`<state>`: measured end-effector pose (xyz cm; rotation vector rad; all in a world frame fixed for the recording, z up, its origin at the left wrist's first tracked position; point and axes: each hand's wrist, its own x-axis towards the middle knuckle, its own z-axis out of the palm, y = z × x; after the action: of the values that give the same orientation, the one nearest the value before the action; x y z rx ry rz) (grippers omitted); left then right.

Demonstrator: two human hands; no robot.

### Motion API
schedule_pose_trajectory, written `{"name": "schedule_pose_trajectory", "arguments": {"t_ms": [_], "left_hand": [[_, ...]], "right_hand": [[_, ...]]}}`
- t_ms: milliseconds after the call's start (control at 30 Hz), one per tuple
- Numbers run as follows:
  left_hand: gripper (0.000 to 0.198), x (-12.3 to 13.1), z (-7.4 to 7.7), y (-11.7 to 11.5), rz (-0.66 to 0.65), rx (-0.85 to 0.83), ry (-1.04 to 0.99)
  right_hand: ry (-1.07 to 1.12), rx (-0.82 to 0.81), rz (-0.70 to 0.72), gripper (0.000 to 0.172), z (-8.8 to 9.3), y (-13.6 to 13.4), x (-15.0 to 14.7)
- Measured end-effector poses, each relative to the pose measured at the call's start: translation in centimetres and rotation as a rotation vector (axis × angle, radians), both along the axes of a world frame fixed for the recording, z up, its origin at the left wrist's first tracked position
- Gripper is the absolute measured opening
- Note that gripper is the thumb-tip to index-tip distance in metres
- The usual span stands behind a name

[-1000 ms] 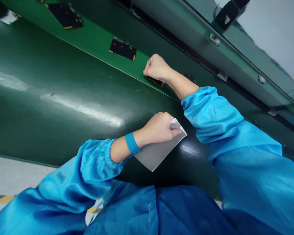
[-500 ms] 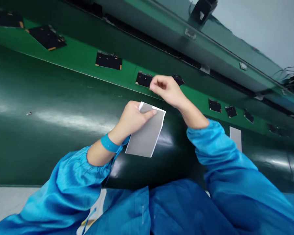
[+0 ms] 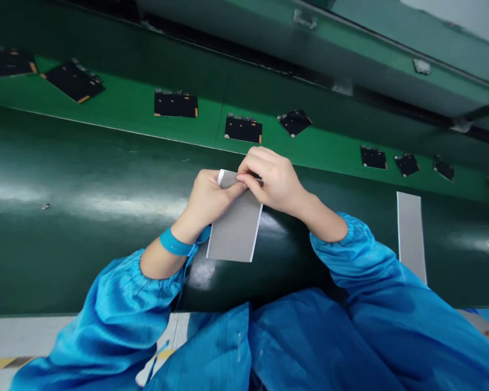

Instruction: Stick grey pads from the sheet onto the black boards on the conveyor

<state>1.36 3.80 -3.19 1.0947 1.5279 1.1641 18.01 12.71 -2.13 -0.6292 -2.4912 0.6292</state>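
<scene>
My left hand [image 3: 214, 196] holds a grey rectangular sheet [image 3: 233, 233] with white edges, its thumb lying across the upper face. The sheet hangs tilted above the dark green bench. My right hand [image 3: 273, 179] is closed in a pinch at the sheet's top edge, its fingertips against my left thumb tip. Those fingers cover the sheet's upper right corner, and anything small between them is hidden. A blue band [image 3: 176, 242] circles my left wrist.
Beyond my hands a bright green strip [image 3: 212, 130] carries several black circuit boards, among them one board [image 3: 243, 129] straight ahead and another [image 3: 176, 103] to its left. Another grey sheet [image 3: 411, 231] lies on the bench [image 3: 106, 255] at right, partly behind my sleeve. A tiny metallic piece [image 3: 45, 206] sits far left.
My right hand has come down from above the green strip to the top edge of the sheet. My left hand still holds the sheet. The view has shifted slightly.
</scene>
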Motion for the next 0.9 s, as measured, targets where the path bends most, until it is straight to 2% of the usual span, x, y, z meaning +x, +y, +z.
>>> {"name": "schedule_pose_trajectory", "arguments": {"t_ms": [100,267,367,467,600,733,800,900], "left_hand": [[0.053,0.0,-0.1,0.0,-0.009,-0.009,0.007],[0.047,0.1,-0.1,0.0,-0.019,-0.002,-0.001],[0.046,0.1,0.0,0.0,-0.020,-0.004,0.005],[0.045,0.1,0.0,0.0,-0.012,0.008,0.026],[0.041,0.1,-0.2,0.2,-0.011,0.021,0.037],[0.043,0.1,-0.4,0.2,0.000,0.044,0.018],[0.042,0.1,-0.4,0.2,0.005,0.033,-0.005],[0.041,0.1,-0.3,0.1,0.011,-0.015,-0.054]], "right_hand": [[-0.008,0.030,0.006,0.022,-0.4,-0.4,0.3],[0.123,-0.203,-0.090,0.008,-0.1,-0.7,-0.1],[0.113,-0.274,-0.069,0.022,-0.1,-0.8,-0.5],[0.096,-0.206,-0.067,0.029,-0.5,-1.2,-0.7],[0.105,0.004,-0.070,0.019,-1.4,-1.4,-0.8],[0.170,0.145,-0.026,0.017,-2.4,-1.4,-0.8],[0.230,0.152,0.001,0.015,-2.7,-1.5,-0.6],[0.262,0.008,-0.072,0.018,-2.7,-0.7,-0.3]]}}
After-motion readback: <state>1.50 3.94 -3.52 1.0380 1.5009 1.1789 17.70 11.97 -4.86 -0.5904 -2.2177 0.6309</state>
